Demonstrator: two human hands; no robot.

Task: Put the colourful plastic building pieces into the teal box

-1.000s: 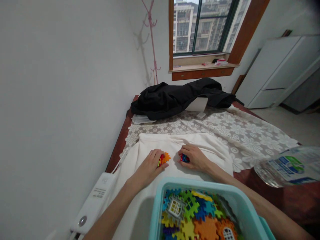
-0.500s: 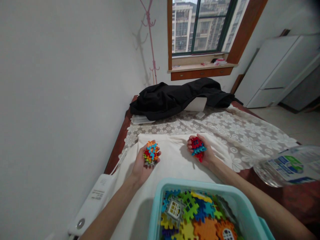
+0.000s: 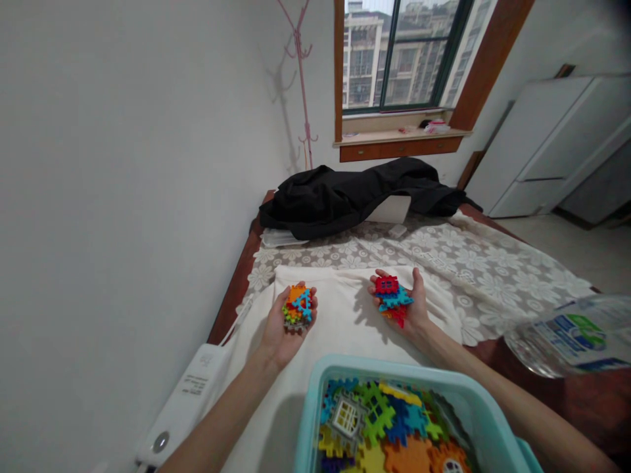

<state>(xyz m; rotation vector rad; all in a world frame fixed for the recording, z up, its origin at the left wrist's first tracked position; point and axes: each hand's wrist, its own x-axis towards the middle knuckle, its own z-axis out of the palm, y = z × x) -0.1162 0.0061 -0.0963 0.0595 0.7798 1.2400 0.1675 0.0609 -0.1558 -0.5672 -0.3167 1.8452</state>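
Note:
My left hand [image 3: 283, 328] is turned palm up above the white cloth [image 3: 345, 322] and cups a stack of coloured plastic interlocking tiles [image 3: 297, 307], orange and blue on top. My right hand [image 3: 411, 309] is also palm up, a little further right, and holds a second stack of tiles [image 3: 391, 295] with a red piece and a blue piece on top. Both hands have their fingers curled round their stacks. Close in front of me stands a light blue bin [image 3: 315, 394] holding several more tiles [image 3: 379, 420].
A lace tablecloth [image 3: 444, 253] covers the brown table. A black garment [image 3: 355, 194] lies at the far end below the window. A white power strip [image 3: 185, 401] lies at the left edge. A clear plastic bottle [image 3: 572, 335] lies at the right. A pink coat stand [image 3: 303, 85] is by the wall.
Both hands have lifted off the white cloth and turned palm up with their tile stacks. The hands have moved slightly apart.

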